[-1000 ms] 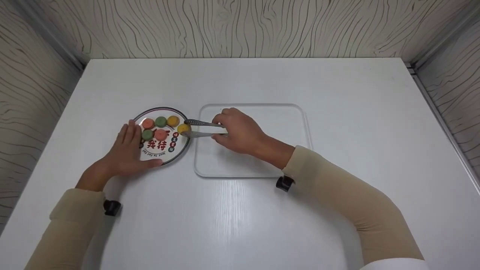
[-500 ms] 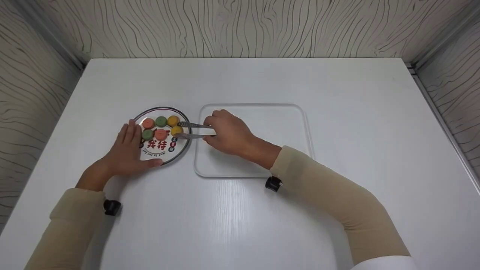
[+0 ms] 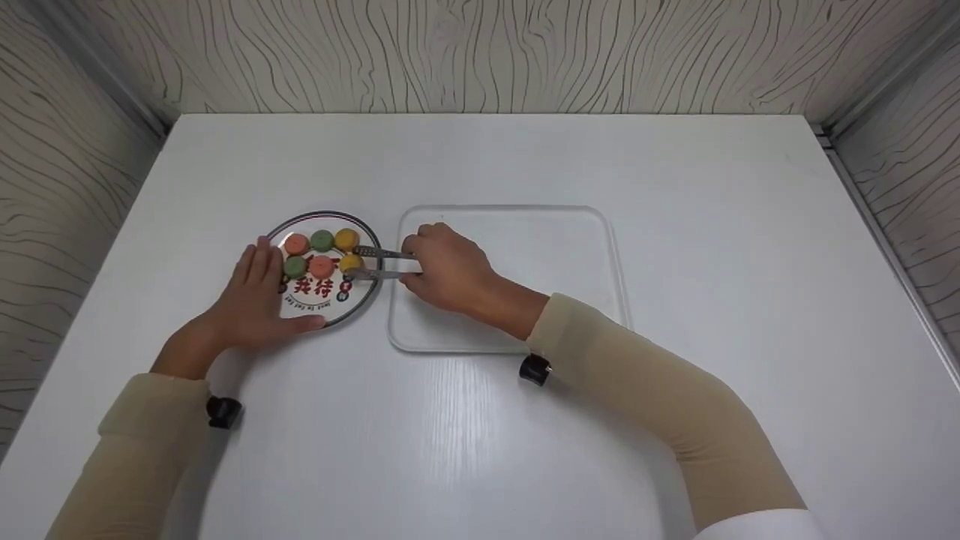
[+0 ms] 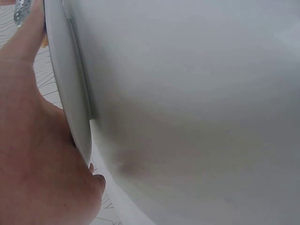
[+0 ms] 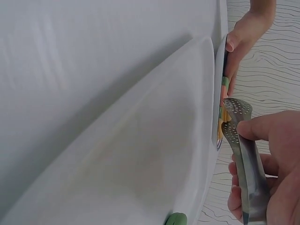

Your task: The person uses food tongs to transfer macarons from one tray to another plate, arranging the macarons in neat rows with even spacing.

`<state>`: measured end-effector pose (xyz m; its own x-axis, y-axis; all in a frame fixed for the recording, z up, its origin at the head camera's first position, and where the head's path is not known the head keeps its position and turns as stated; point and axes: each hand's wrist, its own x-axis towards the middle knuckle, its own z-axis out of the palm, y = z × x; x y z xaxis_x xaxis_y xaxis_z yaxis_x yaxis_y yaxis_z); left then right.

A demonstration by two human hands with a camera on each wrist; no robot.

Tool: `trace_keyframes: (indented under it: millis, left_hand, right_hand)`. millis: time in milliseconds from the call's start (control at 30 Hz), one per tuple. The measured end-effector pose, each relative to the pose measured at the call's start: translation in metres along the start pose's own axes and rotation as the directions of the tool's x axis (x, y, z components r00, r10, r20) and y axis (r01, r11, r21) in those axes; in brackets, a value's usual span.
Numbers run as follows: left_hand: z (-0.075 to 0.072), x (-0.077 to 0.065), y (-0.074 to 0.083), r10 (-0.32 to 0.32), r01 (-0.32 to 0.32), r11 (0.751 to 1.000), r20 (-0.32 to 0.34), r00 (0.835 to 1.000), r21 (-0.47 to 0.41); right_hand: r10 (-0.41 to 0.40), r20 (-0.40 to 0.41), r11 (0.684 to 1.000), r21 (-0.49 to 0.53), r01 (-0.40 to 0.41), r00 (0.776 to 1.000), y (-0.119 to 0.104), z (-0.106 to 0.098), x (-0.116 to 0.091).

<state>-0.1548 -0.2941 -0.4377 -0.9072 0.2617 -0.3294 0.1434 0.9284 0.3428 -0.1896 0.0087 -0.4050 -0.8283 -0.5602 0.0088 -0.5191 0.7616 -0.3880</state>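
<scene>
In the head view, my left hand (image 3: 255, 304) rests at the left rim of a round white plate (image 3: 315, 319), fingers straight along the side and thumb on the near rim. My right hand (image 3: 454, 270) holds metal tongs (image 3: 386, 253) with perforated tips, reaching over the plate's right rim. Between the tips sits a yellow macaron (image 3: 350, 263), partly covered; whether they still squeeze it I cannot tell. Another yellow macaron (image 3: 346, 239) lies just behind it. Two orange and two green macarons, such as the orange one (image 3: 322, 266), lie to the left in two rows.
Right of the plate is a clear-edged rectangular tray (image 3: 547, 247), partly under my right hand. A green macaron (image 5: 176, 219) shows on it in the right wrist view, out of sight in the head view. A patterned wall (image 3: 480, 60) stands behind the white table.
My right hand and the tongs moved left, carrying the yellow macaron from the plate's right rim inward to the end of the near row. The left hand stayed in place.
</scene>
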Motion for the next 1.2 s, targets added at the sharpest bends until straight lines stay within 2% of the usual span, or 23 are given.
trace_keyframes:
  millis: [433, 667, 1200]
  left_hand:
    - [0.001, 0.002, -0.001, -0.002, 0.002, 0.999, 0.006, 1.000, 0.034]
    - [0.000, 0.001, 0.000, -0.003, 0.003, 1.000, 0.011, 1.000, 0.024]
    - [0.000, -0.001, 0.003, -0.011, 0.011, 1.000, 0.010, 1.000, 0.009]
  right_hand:
    - [0.115, 0.039, 0.993, -0.042, -0.113, 0.993, -0.008, 0.005, 0.004]
    - [0.068, 0.034, 0.997, -0.039, -0.067, 0.997, -0.011, 0.008, 0.006]
    - [0.045, 0.025, 0.998, -0.042, -0.044, 0.999, -0.012, 0.010, 0.006]
